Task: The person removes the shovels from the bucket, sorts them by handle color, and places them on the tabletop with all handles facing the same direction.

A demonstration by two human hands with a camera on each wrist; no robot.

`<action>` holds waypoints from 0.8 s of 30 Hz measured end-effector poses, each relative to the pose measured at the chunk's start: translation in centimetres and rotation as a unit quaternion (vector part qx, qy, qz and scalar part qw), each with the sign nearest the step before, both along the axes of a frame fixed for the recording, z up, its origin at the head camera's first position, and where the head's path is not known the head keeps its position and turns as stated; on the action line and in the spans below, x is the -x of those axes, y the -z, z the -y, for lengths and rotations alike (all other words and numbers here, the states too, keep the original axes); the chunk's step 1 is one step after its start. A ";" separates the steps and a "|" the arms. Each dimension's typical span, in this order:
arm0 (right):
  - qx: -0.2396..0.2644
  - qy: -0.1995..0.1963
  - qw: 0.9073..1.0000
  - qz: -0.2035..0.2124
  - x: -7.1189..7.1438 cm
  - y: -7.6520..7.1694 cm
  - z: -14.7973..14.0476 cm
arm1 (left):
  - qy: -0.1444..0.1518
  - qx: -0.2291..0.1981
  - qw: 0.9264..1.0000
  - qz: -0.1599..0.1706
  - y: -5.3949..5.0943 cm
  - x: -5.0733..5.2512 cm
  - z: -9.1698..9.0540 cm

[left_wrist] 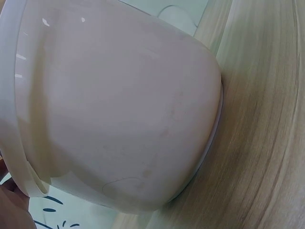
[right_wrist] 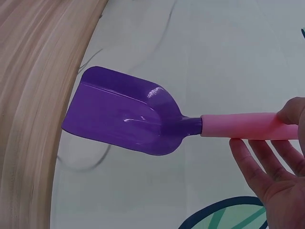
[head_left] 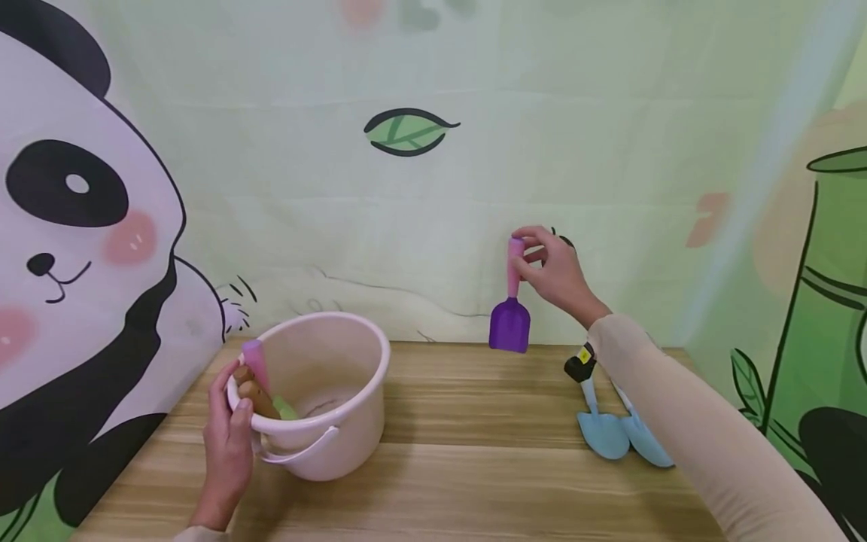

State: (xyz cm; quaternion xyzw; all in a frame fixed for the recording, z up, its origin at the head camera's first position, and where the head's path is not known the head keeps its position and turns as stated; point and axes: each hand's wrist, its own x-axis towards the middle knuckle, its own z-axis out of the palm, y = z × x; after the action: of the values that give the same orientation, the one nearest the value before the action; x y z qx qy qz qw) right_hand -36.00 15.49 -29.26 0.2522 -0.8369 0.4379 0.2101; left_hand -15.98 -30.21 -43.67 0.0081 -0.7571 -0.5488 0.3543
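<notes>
My right hand [head_left: 558, 275] pinches the pink handle of a small purple shovel [head_left: 509, 329] near its top. The shovel hangs blade down above the table's back edge; the right wrist view shows the whole purple blade [right_wrist: 126, 112], with thumb and fingers on opposite sides of the handle. At the left, my left hand [head_left: 229, 444] grips the rim of a pale pink bucket [head_left: 345, 444], which stands upright. Inside lean a pink handle [head_left: 255, 360], brown knobbly handles [head_left: 257, 397] and something green [head_left: 285, 409]; their lower ends are hidden. The bucket's side [left_wrist: 114, 95] fills the left wrist view.
Two light blue shovel blades [head_left: 603, 435] lie on the wooden table [head_left: 460, 489] at the right, partly under my right forearm. One has a black handle end with a yellow label [head_left: 581, 363]. A printed cloth [head_left: 291, 150] with a panda hangs behind.
</notes>
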 end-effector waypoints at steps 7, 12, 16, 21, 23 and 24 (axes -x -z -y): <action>-0.005 0.006 1.000 0.010 0.0 0.8 -0.6 | -0.002 0.002 1.000 0.003 -0.2 -0.1 -0.1; -0.007 0.014 0.999 0.031 -0.1 1.5 -1.3 | -0.002 0.001 1.000 -0.001 -0.1 -0.1 -0.1; -0.008 0.015 0.998 0.053 -0.3 2.3 -2.0 | -0.003 0.001 1.000 0.001 -0.2 -0.1 -0.1; -0.009 0.009 0.997 0.072 -0.5 3.5 -2.8 | 0.001 0.002 1.000 0.002 -0.1 0.0 0.0; -0.012 0.007 0.997 0.080 -0.5 4.0 -3.2 | 0.001 0.002 1.000 0.002 -0.1 0.0 0.0; -0.013 0.007 0.996 0.085 -0.6 4.3 -3.3 | 0.000 0.002 1.000 0.002 -0.1 0.0 0.0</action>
State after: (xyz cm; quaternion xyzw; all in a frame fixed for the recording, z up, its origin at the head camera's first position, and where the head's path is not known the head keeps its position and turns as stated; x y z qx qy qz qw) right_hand -35.44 18.81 -33.53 0.2110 -0.8591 0.4454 0.1382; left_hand -15.97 -30.25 -43.60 0.0085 -0.7589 -0.5477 0.3523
